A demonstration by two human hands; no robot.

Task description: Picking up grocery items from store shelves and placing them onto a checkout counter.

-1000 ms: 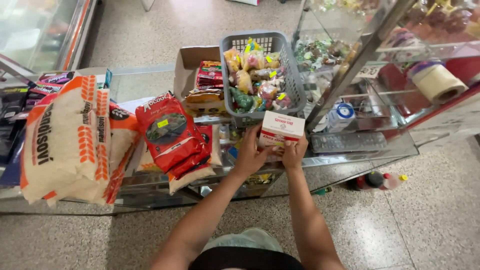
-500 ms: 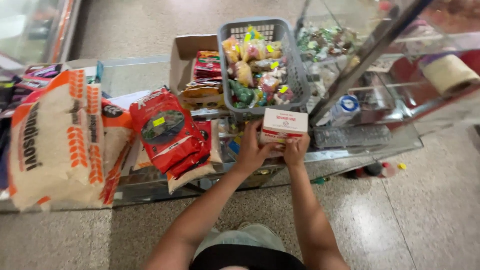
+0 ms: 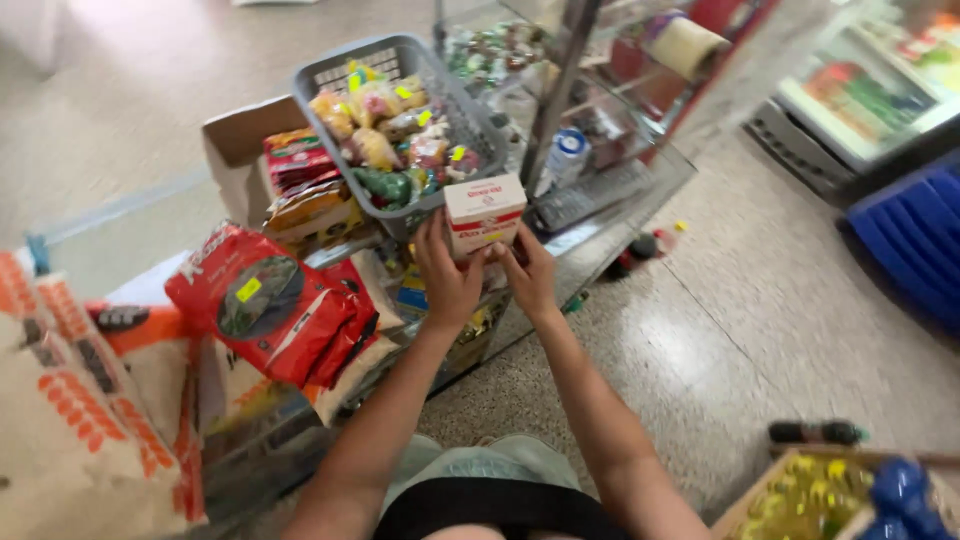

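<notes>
Both hands clasp a small white cardboard box with red print (image 3: 484, 213), the left hand (image 3: 447, 275) and right hand (image 3: 528, 272) pinching its lower edge, upright above the glass counter (image 3: 610, 200), just in front of a grey plastic basket of packaged snacks (image 3: 455, 100). Judging by this, the box is lifted but not set anywhere. A red foil bag (image 3: 265, 305) lies left. Compared with half a second ago, the grip is unchanged; the view has swung right, showing a blue crate (image 3: 915, 235).

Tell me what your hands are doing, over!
Left hand and right hand both grip white box. Box upright on glass counter. Grey basket right behind.
</notes>
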